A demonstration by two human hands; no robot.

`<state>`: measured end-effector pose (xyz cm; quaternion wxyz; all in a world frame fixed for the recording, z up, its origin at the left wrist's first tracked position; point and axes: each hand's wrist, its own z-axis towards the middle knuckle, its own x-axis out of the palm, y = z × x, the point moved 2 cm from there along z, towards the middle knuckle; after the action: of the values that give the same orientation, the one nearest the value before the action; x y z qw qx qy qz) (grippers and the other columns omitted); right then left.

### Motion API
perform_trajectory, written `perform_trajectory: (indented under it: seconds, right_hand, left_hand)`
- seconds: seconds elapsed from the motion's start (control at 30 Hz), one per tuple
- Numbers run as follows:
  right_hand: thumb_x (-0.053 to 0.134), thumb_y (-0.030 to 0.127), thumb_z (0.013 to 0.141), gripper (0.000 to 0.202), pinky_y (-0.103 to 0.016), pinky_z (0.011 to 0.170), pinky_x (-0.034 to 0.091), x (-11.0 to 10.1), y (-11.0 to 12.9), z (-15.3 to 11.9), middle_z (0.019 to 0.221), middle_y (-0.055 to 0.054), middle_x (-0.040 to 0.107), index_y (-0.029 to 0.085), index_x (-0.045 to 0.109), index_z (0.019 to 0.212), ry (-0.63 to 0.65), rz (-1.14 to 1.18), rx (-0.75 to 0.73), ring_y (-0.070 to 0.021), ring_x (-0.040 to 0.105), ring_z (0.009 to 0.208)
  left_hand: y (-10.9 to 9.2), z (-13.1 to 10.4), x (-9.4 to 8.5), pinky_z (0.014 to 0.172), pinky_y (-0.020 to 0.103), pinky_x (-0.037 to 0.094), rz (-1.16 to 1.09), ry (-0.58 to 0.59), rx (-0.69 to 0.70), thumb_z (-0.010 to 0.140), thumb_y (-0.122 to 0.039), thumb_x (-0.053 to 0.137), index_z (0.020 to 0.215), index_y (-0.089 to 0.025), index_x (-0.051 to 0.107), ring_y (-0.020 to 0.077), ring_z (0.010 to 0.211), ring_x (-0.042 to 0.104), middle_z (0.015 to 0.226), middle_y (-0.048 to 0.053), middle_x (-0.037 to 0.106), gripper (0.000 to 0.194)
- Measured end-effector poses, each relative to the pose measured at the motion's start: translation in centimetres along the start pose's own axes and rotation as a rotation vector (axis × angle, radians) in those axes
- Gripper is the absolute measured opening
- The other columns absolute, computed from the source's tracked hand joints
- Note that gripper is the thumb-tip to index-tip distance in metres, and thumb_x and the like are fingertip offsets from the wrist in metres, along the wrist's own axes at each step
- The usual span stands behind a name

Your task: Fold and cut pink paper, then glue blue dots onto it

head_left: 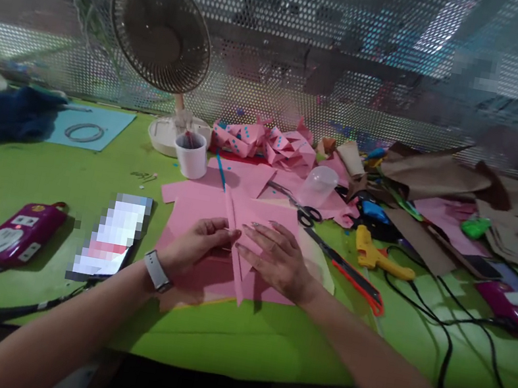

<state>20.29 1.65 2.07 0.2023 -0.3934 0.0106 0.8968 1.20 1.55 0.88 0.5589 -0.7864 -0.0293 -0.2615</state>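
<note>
A sheet of pink paper (240,278) lies in front of me, with a narrow folded strip standing up along its middle. My left hand (206,238) pinches the fold between thumb and forefinger. On the right side of the fold, my right hand (280,258) rests flat on the paper, its fingers stretched out and the tips near the fold. Underneath are more pink sheets (186,208) and a pale yellow one. A watch strap is on my left wrist. What lies under the left palm is partly hidden.
Right of the paper are black-handled scissors (308,215), a red and black cutter knife (359,280) and a yellow glue gun (379,254) with cables. A white cup (191,155), a fan (161,33) and pink folded pieces (268,142) stand behind. A phone (111,238) lies left.
</note>
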Motion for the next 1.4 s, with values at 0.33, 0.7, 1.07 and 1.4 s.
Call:
perform_trajectory:
  seconds: [0.33,0.7,1.07,1.4]
  right_hand:
    - [0.049,0.012,0.096,0.031,-0.041,0.108,0.044,-0.1,-0.2,0.0,0.120,-0.007,0.069,0.020,0.063,0.122,-0.003,0.068,-0.039,-0.0168,0.051,0.126]
    - [0.046,0.017,0.098,0.027,-0.032,0.093,0.048,-0.2,0.1,0.0,0.104,-0.004,0.073,0.021,0.064,0.118,-0.030,0.130,-0.040,-0.0148,0.061,0.102]
    - [0.049,0.019,0.096,0.024,-0.035,0.082,0.049,0.1,0.4,0.1,0.089,-0.004,0.072,0.024,0.064,0.114,-0.150,0.282,0.117,-0.0169,0.063,0.085]
    - [0.056,0.034,0.094,0.018,-0.036,0.077,0.049,0.6,0.5,0.2,0.088,-0.006,0.070,0.022,0.063,0.106,-0.218,0.305,0.563,-0.0194,0.063,0.081]
  left_hand:
    - [0.4,0.3,0.0,0.062,0.021,0.048,0.063,0.011,-0.012,0.067,-0.039,0.083,0.074,-0.013,0.061,0.0082,0.060,0.057,0.067,0.000,0.063,0.035]
    - [0.5,0.1,0.6,0.057,0.020,0.042,0.132,0.015,0.014,0.067,-0.042,0.082,0.067,-0.014,0.055,0.0067,0.055,0.051,0.062,-0.002,0.058,0.039]
    - [1.0,0.0,0.9,0.052,0.019,0.039,0.203,0.028,0.038,0.065,-0.045,0.082,0.065,-0.015,0.055,0.0064,0.051,0.048,0.057,-0.004,0.057,0.040]
    - [1.4,-0.5,1.5,0.083,0.037,0.055,0.107,0.055,0.032,0.070,-0.039,0.080,0.095,-0.016,0.071,0.0234,0.091,0.069,0.103,0.009,0.072,0.036]
